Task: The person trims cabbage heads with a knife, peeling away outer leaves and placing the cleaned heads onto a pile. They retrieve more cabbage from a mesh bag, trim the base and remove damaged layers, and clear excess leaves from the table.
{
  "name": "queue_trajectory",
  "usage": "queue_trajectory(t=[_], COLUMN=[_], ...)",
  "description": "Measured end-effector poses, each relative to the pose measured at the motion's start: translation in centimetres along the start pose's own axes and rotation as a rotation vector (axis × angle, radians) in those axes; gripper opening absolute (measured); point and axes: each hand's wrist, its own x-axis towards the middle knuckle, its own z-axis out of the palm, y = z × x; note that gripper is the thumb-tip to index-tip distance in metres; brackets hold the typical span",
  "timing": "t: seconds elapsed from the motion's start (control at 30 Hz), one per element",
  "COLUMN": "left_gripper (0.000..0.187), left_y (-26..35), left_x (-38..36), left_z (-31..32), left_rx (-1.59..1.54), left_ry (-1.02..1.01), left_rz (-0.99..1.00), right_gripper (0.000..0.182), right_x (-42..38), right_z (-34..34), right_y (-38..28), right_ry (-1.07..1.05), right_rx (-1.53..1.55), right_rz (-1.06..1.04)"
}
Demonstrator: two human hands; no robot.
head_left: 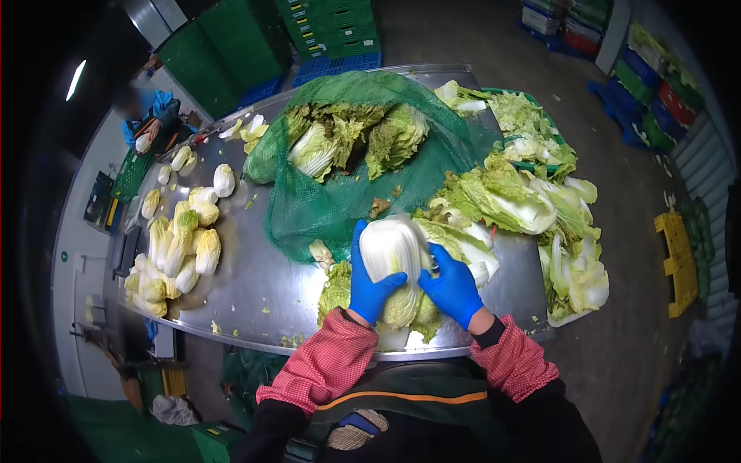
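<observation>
A napa cabbage (395, 251) with a white base stands between my two blue-gloved hands, base end away from me. My left hand (372, 278) wraps its left side, thumb across the front. My right hand (449, 287) grips its right side, fingers partly hidden behind the outer leaves. A small dark spot shows by the right fingers; I cannot make out what it is. Loose outer leaves (334, 293) lie under and beside the cabbage. Just beyond is a green mesh sack (301, 220), opened around several untrimmed cabbages (316, 150).
Several trimmed cabbages (181, 235) are piled at the left of the metal table (255, 289). Stripped leaves (513, 197) heap up on the right, with a leaf-filled crate (529, 123) behind. At the far left another person (150, 116) holds a cabbage. A yellow pallet (677, 262) stands right.
</observation>
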Motion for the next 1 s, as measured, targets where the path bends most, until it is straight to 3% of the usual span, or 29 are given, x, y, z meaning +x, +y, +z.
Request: queue_trajectory(t=[0.07, 0.2, 0.37, 0.57, 0.67, 0.77, 0.8, 0.83, 0.9, 1.0], left_gripper=[0.129, 0.134, 0.137, 0.122, 0.099, 0.077, 0.063, 0.061, 0.061, 0.063], left_y=[0.9, 1.4, 1.7, 0.4, 0.0, -3.2, -1.7, -1.4, 0.4, -0.3], left_x=[-0.2, -0.2, -0.4, -0.5, -0.5, -0.7, -0.6, -0.3, 0.1, 1.3], left_z=[0.9, 0.9, 2.1, 1.8, 1.4, 0.4, 0.6, 0.2, -0.5, -1.3], left_rx=[0.014, -0.035, -0.092, -0.056, -0.023, -0.508, -0.782, -1.009, -1.19, -1.09], left_ry=[0.009, 0.018, 0.019, 0.004, 0.004, 0.094, 0.113, 0.114, -0.018, 0.077], left_rz=[0.055, 0.049, 0.025, 0.02, 0.01, -0.32, -0.562, -0.689, -0.633, -0.551], right_gripper=[0.057, 0.078, 0.081, 0.069, 0.061, 0.053, 0.05, 0.044, 0.043, 0.042], right_x=[0.2, -0.2, -1.0, -1.2, -1.2, -1.6, -1.6, -1.6, -1.6, -1.0], right_z=[-0.1, -1.8, -1.8, -0.9, -0.8, -1.4, -1.8, -2.5, -4.2, -5.1], right_y=[0.2, -0.4, -1.5, 0.1, 0.2, 0.0, -0.1, -0.2, 0.1, 2.0], right_ry=[0.003, -0.105, -0.026, 0.099, 0.149, 0.186, 0.197, 0.24, 0.232, 0.278], right_rx=[0.057, 0.094, -0.062, -0.064, -0.068, -0.038, -0.019, 0.049, 0.127, 0.031], right_rz=[-0.002, -0.184, -0.203, -0.151, -0.124, -0.06, -0.042, -0.067, -0.086, 0.03])
